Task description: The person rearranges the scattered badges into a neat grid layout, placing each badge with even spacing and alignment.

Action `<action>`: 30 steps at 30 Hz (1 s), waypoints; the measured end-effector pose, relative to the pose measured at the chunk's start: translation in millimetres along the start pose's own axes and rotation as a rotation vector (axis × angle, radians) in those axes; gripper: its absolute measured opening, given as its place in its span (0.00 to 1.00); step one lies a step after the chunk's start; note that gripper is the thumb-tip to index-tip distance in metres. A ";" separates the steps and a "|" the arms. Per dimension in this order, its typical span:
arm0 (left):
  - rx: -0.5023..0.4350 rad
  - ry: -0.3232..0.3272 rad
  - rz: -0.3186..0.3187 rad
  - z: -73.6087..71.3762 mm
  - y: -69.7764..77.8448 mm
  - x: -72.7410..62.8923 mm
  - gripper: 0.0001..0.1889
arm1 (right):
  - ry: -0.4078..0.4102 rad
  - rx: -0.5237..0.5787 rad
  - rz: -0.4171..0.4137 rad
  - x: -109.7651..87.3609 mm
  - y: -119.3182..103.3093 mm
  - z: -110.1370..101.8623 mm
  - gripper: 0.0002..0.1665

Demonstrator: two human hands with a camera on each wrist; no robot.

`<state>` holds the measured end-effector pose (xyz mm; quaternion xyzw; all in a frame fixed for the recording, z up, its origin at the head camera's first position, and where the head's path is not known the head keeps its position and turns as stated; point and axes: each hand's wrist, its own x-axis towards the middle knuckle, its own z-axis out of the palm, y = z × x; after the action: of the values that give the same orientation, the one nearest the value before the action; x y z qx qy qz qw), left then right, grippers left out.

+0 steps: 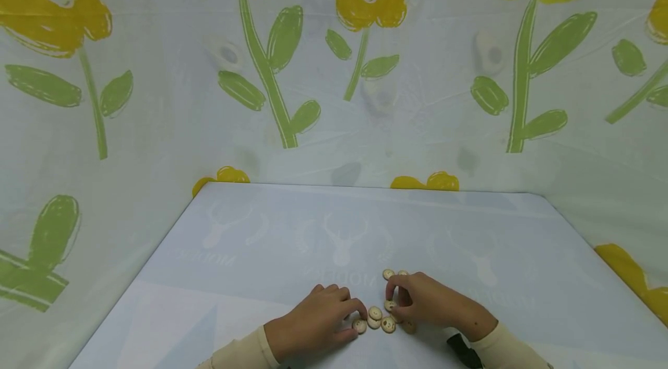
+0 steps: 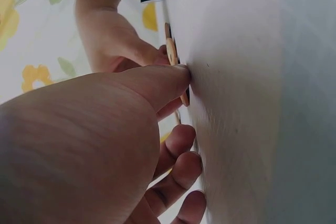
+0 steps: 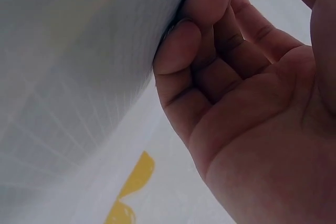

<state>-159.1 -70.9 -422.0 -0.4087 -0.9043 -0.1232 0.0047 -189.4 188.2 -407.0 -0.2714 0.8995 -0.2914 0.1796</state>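
Small round wooden discs with dark markings, some like faces, lie grouped near the table's front. My left hand curls its thumb and index finger round a disc at the group's left end. In the left wrist view, the left thumb reaches the table surface. My right hand pinches another disc between thumb and index finger. Between the hands, one disc overlaps another, and a marked disc lies beside them. The right wrist view shows curled fingers against the table; its held disc is hidden there.
Beyond the right hand lie a disc and a partly covered one. The table has a pale printed cover. A flowered cloth hangs behind it. A dark object is near the right wrist.
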 end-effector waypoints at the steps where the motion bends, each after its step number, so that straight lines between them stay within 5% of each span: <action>1: 0.000 -0.001 0.000 -0.2 0.0 0.0 0.13 | 0.001 0.001 0.001 -0.2 0.3 -0.1 0.09; 30: 0.005 0.006 0.010 -0.4 0.6 -0.8 0.12 | -0.005 0.016 0.013 -2.4 3.3 -2.1 0.13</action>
<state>-158.2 -71.2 -421.6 -0.4131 -0.9024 -0.1221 0.0089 -189.9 192.8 -407.0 -0.2652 0.8984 -0.2966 0.1860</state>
